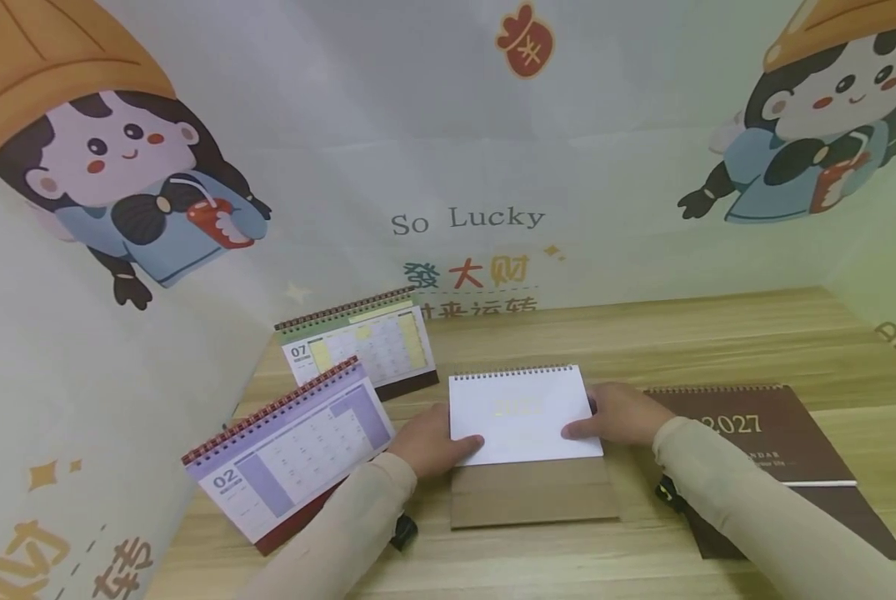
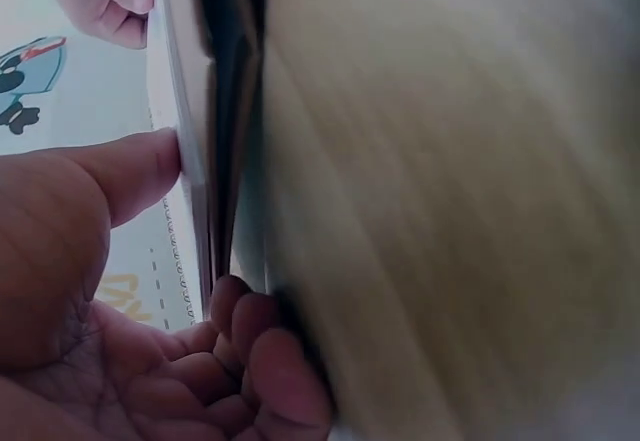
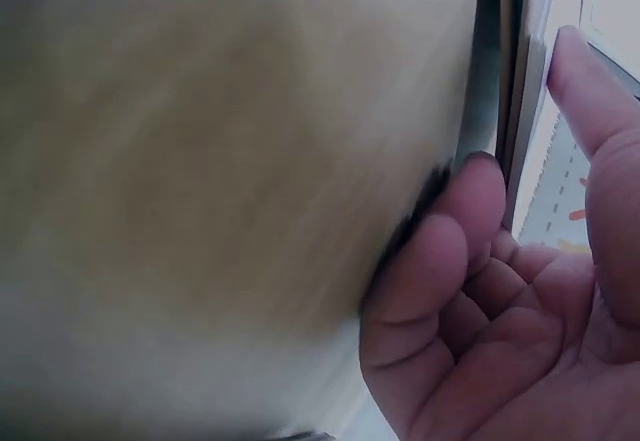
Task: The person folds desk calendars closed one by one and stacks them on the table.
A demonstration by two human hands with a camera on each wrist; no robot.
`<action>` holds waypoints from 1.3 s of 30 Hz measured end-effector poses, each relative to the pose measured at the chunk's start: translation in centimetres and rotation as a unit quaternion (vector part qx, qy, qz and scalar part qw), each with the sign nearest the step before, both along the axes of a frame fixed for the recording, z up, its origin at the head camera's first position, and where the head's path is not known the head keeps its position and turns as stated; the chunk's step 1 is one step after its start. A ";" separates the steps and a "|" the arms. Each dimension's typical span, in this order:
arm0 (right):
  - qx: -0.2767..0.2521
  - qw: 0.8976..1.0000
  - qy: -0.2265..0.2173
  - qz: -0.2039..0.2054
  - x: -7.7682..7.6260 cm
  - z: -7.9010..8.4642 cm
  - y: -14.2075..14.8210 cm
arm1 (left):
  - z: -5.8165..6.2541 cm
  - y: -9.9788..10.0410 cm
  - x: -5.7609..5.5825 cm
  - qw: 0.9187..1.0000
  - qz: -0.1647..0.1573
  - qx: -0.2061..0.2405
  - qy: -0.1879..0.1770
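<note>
A small desk calendar [image 1: 526, 437] with a white top page, a wire spiral along its upper edge and a brown base stands in the middle of the table. My left hand [image 1: 427, 442] grips its left edge, thumb laid on the white page. At the opposite edge, my right hand [image 1: 626, 414] holds it the same way. Both wrist views show the thumb in front and the other fingers curled at the back, with the calendar's layers [image 2: 205, 161] seen edge-on between them. Faint gold figures mark the page.
Left of the hands stand a purple calendar [image 1: 305, 454] showing 02 and, behind it, a green-topped calendar [image 1: 365, 346] showing 07. A brown 2027 calendar [image 1: 800, 433] stands at the right, partly behind the right sleeve [image 1: 748, 500]. A printed backdrop [image 1: 342, 150] encloses the wooden table [image 1: 718, 333].
</note>
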State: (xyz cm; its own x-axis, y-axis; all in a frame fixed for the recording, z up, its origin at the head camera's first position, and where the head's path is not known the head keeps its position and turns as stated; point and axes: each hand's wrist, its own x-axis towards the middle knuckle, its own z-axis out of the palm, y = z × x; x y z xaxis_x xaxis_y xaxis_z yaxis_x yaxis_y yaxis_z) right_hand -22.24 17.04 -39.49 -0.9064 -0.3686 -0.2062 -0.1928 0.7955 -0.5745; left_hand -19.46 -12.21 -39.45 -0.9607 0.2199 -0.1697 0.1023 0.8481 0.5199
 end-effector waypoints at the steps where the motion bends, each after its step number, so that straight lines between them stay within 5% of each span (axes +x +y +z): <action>1: 0.002 1.000 0.001 0.002 0.0 0.0 0.0 | 0.0 0.0 0.0 1.000 0.002 -0.002 0.000; 17: -0.010 1.000 -0.013 -0.024 0.3 0.3 -0.1 | -0.2 0.0 0.0 1.000 0.013 -0.001 -0.001; 24: -0.001 0.998 0.066 -0.025 0.6 1.4 0.0 | 0.6 0.2 0.1 0.998 0.022 0.044 0.028; 29: 0.008 0.989 0.145 -0.002 0.4 1.7 -1.1 | 0.7 1.4 -0.2 0.994 -0.002 0.079 0.073; 35: 0.036 0.987 0.155 0.014 -0.3 0.6 -3.3 | 0.6 2.7 -1.6 0.994 -0.081 -0.043 0.060; 39: 0.084 0.984 0.146 0.051 -0.6 -0.3 -4.4 | 0.4 3.2 -2.0 0.986 -0.097 -0.136 0.029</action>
State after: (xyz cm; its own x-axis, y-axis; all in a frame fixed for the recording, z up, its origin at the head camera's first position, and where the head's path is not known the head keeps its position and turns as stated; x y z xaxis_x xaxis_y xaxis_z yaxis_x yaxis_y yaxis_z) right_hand -22.86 12.63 -39.79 -0.8961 -0.4437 -0.0081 -0.4141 0.8427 -0.3439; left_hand -21.48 -8.98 -39.09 -0.9151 0.3540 -0.1930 0.2988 0.9168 0.2648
